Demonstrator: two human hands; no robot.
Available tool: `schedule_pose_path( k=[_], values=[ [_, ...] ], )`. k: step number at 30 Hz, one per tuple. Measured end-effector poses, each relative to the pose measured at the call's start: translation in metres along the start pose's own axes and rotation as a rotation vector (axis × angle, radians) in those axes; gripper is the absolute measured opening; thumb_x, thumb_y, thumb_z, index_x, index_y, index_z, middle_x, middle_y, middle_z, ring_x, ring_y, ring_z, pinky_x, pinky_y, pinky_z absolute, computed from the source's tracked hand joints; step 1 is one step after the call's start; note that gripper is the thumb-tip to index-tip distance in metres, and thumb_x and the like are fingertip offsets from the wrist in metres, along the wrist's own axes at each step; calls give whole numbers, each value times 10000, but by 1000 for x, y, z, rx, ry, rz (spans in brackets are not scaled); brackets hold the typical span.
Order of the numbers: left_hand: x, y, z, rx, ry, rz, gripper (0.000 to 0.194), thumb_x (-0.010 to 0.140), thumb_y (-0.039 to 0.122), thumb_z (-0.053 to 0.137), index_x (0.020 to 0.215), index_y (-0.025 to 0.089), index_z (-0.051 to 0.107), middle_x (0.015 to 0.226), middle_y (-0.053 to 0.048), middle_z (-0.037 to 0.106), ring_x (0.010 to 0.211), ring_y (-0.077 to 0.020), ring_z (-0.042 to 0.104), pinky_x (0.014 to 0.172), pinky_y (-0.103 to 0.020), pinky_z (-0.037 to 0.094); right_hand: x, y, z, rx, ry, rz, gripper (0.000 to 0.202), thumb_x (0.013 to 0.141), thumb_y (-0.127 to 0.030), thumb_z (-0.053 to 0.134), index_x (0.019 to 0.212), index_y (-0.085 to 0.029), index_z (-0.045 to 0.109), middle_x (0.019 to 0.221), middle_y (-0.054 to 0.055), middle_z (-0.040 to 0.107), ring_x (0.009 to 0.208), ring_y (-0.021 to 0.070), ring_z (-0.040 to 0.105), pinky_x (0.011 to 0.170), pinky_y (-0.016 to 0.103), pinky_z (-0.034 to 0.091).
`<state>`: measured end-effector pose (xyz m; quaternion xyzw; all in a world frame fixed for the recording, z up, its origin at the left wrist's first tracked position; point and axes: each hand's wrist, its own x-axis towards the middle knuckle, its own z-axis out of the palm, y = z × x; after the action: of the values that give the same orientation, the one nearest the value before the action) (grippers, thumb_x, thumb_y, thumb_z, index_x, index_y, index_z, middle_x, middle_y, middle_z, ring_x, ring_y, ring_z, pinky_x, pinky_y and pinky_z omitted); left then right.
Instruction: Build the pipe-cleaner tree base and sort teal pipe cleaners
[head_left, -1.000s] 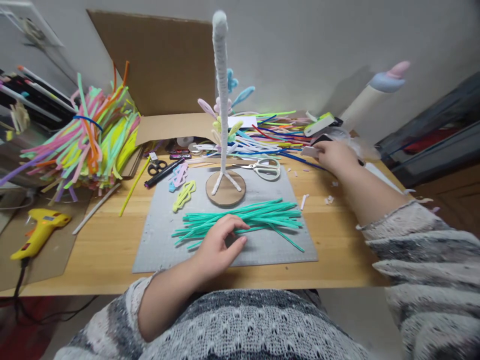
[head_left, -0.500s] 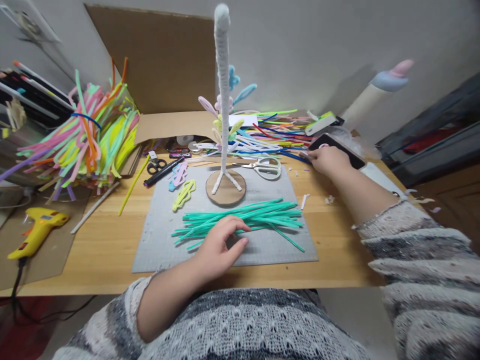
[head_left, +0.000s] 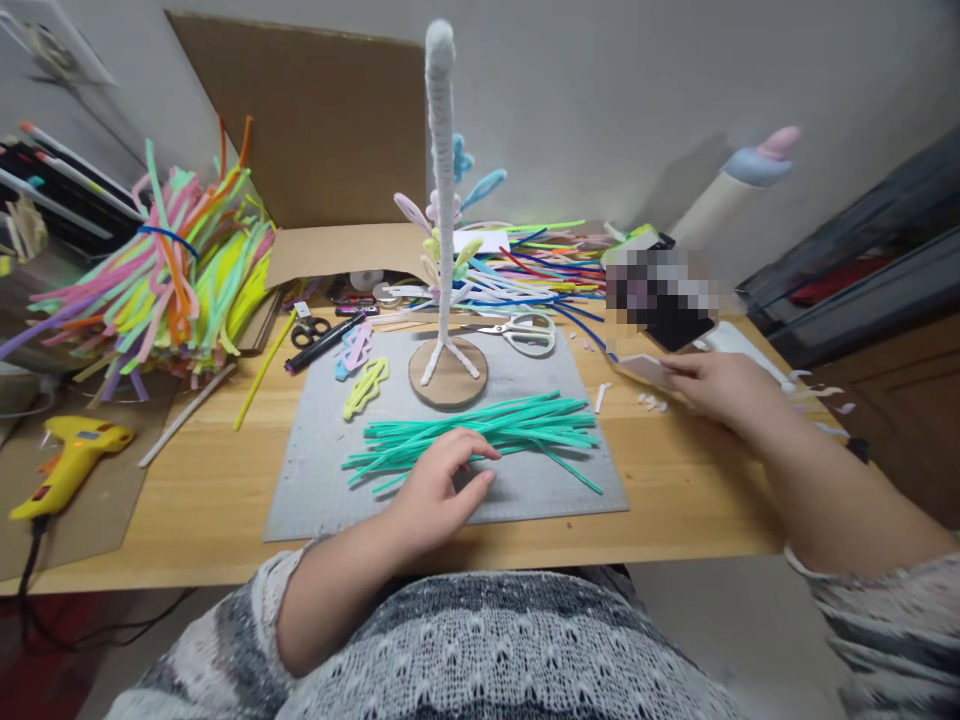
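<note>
A loose pile of teal pipe cleaners (head_left: 480, 432) lies across the grey cutting mat (head_left: 315, 500). My left hand (head_left: 446, 490) rests at the pile's near edge, fingers relaxed and apart, gripping nothing. Over to the right, my right hand (head_left: 716, 385) pinches a thin, flat white piece like card (head_left: 646, 368) just in front of the phone (head_left: 679, 328). Behind the pile, a white wrapped stem (head_left: 444, 190) stands upright on a round cardboard base (head_left: 448, 395).
Scissors (head_left: 525, 335) and bent yellow pipe cleaners (head_left: 366, 388) lie near the stem. Mixed pipe cleaners (head_left: 517, 285) spread behind. A banded bundle (head_left: 172, 270) and a yellow glue gun (head_left: 71, 465) are on the left. Paper scraps (head_left: 651, 402) dot the right side.
My right hand has drawn back from beside the phone toward me and to the right, now with the flat white piece in its fingers. My left hand has stayed put.
</note>
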<state>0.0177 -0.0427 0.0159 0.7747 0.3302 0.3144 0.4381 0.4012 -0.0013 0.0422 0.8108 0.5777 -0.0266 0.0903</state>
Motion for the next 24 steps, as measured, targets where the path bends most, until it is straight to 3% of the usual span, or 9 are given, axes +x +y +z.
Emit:
schedule_pose_path(
  k=[4, 13, 18, 21, 24],
  values=[
    [0, -1, 0, 8, -1, -9, 141, 856, 203, 520, 981, 186, 583, 994, -64, 582, 968, -193, 524, 853, -341, 422, 1, 6, 2, 46, 184, 131, 472, 844, -422, 385, 1263, -302, 568, 1104, 77, 683, 933, 274, 625, 628, 302, 403],
    [1, 0, 0, 9, -13, -12, 139, 857, 205, 510, 974, 181, 582, 981, -69, 580, 948, -195, 529, 831, -349, 432, 9, -10, 0, -86, 77, 211, 422, 872, -360, 303, 1106, -246, 635, 1068, 160, 663, 948, 328, 612, 591, 353, 389],
    [0, 1, 0, 3, -17, -16, 146, 858, 199, 510, 983, 183, 585, 991, -71, 581, 963, -195, 526, 869, -359, 424, 14, -10, -3, -66, -64, 107, 388, 833, -383, 399, 1138, -309, 628, 1138, 114, 648, 985, 309, 597, 599, 323, 383],
    [1, 0, 0, 6, -20, -11, 146, 858, 203, 515, 986, 184, 584, 988, -71, 580, 958, -195, 527, 871, -360, 424, 17, -10, -6, -38, 8, 82, 396, 827, -390, 413, 1165, -333, 610, 1122, 92, 659, 968, 293, 598, 586, 304, 365],
    [1, 0, 0, 10, -23, -14, 142, 859, 206, 515, 980, 183, 584, 988, -73, 577, 958, -198, 526, 859, -364, 430, 25, -13, -9, -58, 102, 121, 390, 842, -343, 379, 1143, -286, 621, 1059, 126, 672, 918, 290, 607, 565, 307, 333]
  ],
)
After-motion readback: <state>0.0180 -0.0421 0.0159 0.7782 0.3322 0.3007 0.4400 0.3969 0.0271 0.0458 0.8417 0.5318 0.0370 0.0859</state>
